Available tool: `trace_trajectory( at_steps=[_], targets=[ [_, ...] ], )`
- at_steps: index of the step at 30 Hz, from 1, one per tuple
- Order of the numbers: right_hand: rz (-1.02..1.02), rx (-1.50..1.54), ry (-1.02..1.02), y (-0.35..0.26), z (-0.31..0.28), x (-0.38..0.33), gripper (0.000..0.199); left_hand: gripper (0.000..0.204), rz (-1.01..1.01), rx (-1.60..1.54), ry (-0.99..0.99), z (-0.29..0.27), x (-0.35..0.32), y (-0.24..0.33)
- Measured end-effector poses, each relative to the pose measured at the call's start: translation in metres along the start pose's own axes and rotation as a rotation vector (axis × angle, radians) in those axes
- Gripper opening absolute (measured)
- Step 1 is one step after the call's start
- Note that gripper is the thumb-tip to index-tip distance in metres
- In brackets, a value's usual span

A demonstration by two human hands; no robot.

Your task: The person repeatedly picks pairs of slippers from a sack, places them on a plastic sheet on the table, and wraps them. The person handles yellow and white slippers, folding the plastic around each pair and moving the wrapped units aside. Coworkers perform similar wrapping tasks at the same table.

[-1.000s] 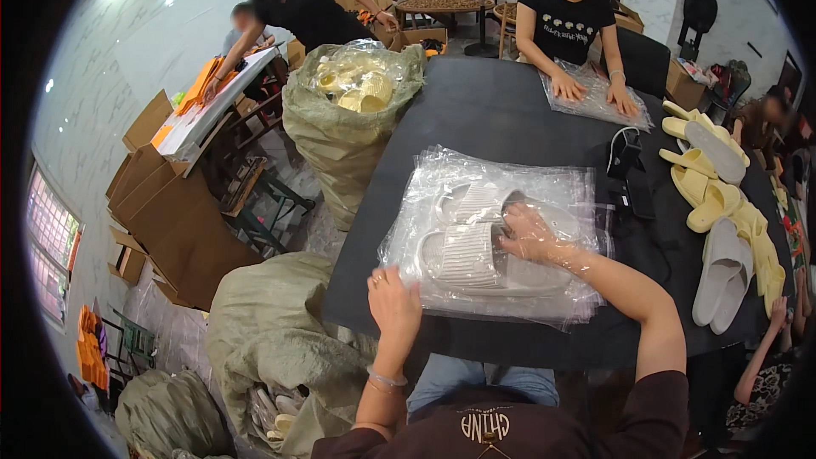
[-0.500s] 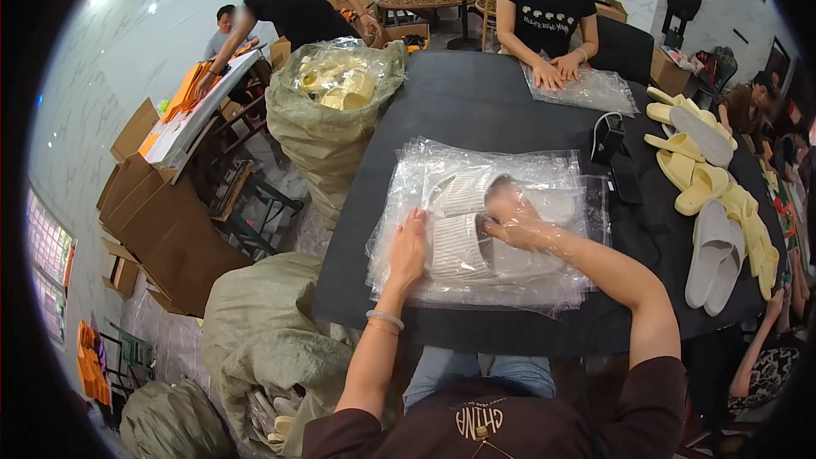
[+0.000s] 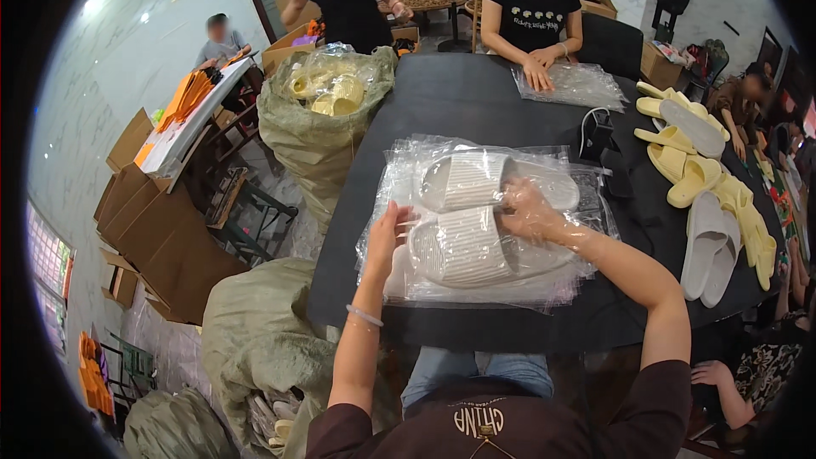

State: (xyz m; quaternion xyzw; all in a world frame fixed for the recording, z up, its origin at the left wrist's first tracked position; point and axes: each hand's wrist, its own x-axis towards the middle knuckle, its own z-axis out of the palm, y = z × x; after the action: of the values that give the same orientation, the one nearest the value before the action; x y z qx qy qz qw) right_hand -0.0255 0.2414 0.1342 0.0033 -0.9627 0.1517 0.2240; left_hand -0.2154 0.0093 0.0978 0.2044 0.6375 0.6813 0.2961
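A pair of pale grey slippers with ribbed straps lies side by side in front of me, the far slipper (image 3: 469,183) and the near slipper (image 3: 463,248), toes pointing left. Clear film shines over them, and they rest on a stack of transparent plastic bags (image 3: 408,289). My right hand (image 3: 534,212) reaches in from the right, fingers bent at the foot openings of both slippers; the fingertips are partly hidden. By the toes, my left hand (image 3: 387,234) stands on edge, fingers curled on the rim of a plastic bag.
Yellow slippers (image 3: 693,178) and grey slippers (image 3: 710,246) line the black table's (image 3: 442,85) right side. A black device (image 3: 597,136) stands before them. Across the table, a person's hands (image 3: 540,68) touch plastic bags (image 3: 574,89). Green sacks (image 3: 310,136) stand left, one with bagged yellow slippers.
The slippers' toes have shifted left, and the pair shows more fully. My left hand has turned up from lying flat and moved left. The person at far left has straightened up from the side table.
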Motion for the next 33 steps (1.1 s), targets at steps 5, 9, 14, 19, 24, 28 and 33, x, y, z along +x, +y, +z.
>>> trace_trajectory(
  at_steps=[5,9,14,19,24,28,33],
  targets=[
    [-0.013,-0.061,-0.111,-0.028,0.006,0.009,0.026,0.041,0.041,0.028,0.037,-0.001,0.019,-0.004],
    [-0.056,-0.114,-0.085,-0.022,0.014,0.005,0.024,0.033,0.169,0.433,0.25,0.004,0.036,-0.03],
    [-0.118,-0.202,-0.07,-0.023,0.002,0.0,0.022,0.032,0.446,0.647,0.381,0.024,0.024,-0.024],
    [-0.077,-0.171,0.046,-0.041,-0.004,0.002,0.021,0.034,0.323,0.352,0.248,-0.004,0.044,-0.025],
    [0.162,-0.2,0.23,-0.014,0.013,0.005,0.026,0.051,-0.154,-0.112,0.047,0.021,-0.01,0.021],
    [0.403,-0.006,0.064,0.0,0.02,0.023,0.029,0.048,0.005,0.293,0.084,-0.006,-0.018,-0.018],
    [0.617,0.11,-0.082,0.015,0.021,0.026,0.032,0.048,0.227,0.427,0.146,0.001,-0.009,-0.047]
  ],
)
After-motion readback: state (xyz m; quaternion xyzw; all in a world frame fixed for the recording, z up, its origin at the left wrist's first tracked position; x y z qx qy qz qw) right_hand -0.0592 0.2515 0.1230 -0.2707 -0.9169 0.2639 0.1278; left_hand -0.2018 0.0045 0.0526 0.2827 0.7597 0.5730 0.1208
